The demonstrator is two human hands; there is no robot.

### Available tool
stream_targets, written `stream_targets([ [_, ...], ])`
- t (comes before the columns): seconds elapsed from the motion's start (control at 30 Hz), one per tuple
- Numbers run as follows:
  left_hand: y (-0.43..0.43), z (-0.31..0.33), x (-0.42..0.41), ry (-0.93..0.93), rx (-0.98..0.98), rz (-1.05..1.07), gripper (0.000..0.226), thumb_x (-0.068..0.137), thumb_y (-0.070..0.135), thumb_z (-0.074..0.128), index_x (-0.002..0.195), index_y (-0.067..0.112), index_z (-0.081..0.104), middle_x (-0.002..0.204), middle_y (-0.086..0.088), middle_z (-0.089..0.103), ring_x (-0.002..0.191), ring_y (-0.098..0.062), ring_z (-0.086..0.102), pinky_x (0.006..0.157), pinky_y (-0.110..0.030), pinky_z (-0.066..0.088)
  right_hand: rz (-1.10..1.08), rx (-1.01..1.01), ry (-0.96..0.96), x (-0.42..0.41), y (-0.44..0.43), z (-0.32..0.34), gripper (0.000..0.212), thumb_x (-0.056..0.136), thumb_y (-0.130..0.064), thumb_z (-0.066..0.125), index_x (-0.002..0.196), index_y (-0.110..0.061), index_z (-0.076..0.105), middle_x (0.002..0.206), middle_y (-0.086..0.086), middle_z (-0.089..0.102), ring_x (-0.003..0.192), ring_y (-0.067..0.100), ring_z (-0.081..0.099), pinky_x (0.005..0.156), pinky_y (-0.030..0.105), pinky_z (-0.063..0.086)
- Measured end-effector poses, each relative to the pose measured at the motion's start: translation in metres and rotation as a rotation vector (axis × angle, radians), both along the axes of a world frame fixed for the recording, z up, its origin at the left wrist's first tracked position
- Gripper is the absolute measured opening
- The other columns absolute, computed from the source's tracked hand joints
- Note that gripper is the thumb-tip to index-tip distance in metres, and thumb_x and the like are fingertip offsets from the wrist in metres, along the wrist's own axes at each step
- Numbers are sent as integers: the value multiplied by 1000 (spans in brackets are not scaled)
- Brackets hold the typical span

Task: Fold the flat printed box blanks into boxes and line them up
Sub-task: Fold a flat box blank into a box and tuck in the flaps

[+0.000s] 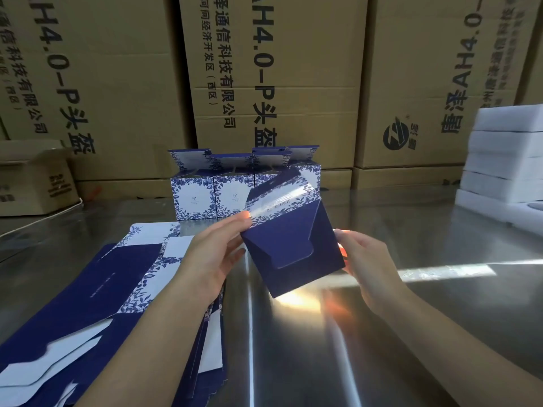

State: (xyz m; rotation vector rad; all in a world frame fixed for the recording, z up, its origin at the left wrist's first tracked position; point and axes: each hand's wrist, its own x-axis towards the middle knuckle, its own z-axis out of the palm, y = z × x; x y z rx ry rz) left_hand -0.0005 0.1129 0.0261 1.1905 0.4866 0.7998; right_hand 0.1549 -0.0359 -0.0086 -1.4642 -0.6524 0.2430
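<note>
Just in front of the row of finished blue-and-white floral cardboard boxes [214, 198], a person holds a half-made navy cardboard box [293, 251] up off the shiny steel table [411, 318]. It is tilted, with its dark bottom turned toward them. The bottom flaps look tucked into one another, with a rounded tongue lying across the middle. The end nearer the row shows glossy printed panels catching the light.

The left hand [217, 254] grips the box's left edge, thumb on the printed side and fingers curled under. The right hand [367, 265] clasps the opposite corner, its fingers wrapped behind the box where I cannot see them.

To the left of the row and nearer the person lies a fanned stack of flat navy-and-white printed blanks [117, 289], with the left forearm crossing above it. Behind the row stand tall brown corrugated cartons [279, 69], and well to its right sits a pile of white foam blocks [505, 160].

The box looks light, made of thin card with a slick laminated coat. It could slide in dry fingers and would dent if squeezed across a panel. I would take it by the folded edges and corners, where the card is stiffest, and press the flaps only along their scored lines. It seems nearly ready to stand at the row's right end.
</note>
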Motion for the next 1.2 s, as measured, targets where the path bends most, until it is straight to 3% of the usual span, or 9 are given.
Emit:
stream_targets([
  [0.13,-8,-6,6,112,215,67,14,79,26,72,93,24,72,92,4,74,81,-11,64,61,-16,45,40,-141,193,-3,1,0,36,95,-38,47,91,-12,70,89,5,73,86,21,67,79,36,52],
  [0.23,-12,-10,8,165,319,91,7,78,29,73,85,29,74,96,4,72,88,-13,63,75,-23,47,72,-187,221,-9,1,-2,33,94,-42,45,86,-22,70,72,-7,74,81,13,69,76,29,54],
  [0.37,-12,-10,8,162,330,35,3,77,29,73,79,31,74,88,13,71,87,-5,63,87,-29,52,25,-168,225,-9,2,1,36,94,-44,44,95,-17,69,87,0,73,88,17,68,90,39,52],
  [0.47,-12,-11,9,176,373,33,3,79,29,71,78,31,73,88,13,72,83,-5,62,84,-28,52,20,-114,193,-12,-1,8,33,95,-34,45,81,-18,69,69,-6,72,64,8,69,68,28,55],
  [0.63,-17,-9,10,158,385,-1,12,86,21,62,83,24,73,78,17,71,68,4,63,63,-12,51,-119,-22,-90,-13,-10,18,19,93,-35,49,96,-32,68,98,-17,68,98,7,62,91,33,48],
  [0.8,-29,-10,12,214,459,11,10,84,27,63,77,30,71,99,4,68,85,-8,62,87,-31,50,-90,132,-320,-19,-21,31,11,87,-29,65,85,-36,73,103,-20,69,107,1,58,89,20,41],
  [0.93,-39,-13,12,228,813,87,5,82,29,65,77,28,64,115,21,50,110,7,48,91,-13,36,51,93,-539,-26,-26,34,17,80,-19,73,72,-34,75,94,-23,71,104,-3,58,88,11,39],
  [1.0,-38,-15,11,209,919,99,6,84,30,66,81,28,60,122,25,47,120,5,41,96,-22,37,111,15,-634,-29,-27,34,19,78,-17,74,73,-35,75,95,-22,70,105,-4,56,88,9,38],
  [1.2,-35,-14,4,204,901,-32,19,75,46,58,89,34,60,120,26,55,117,9,46,103,-28,38,182,-51,-710,-30,-30,34,26,79,-11,74,83,-37,75,96,-24,69,101,-3,59,87,11,41],
])
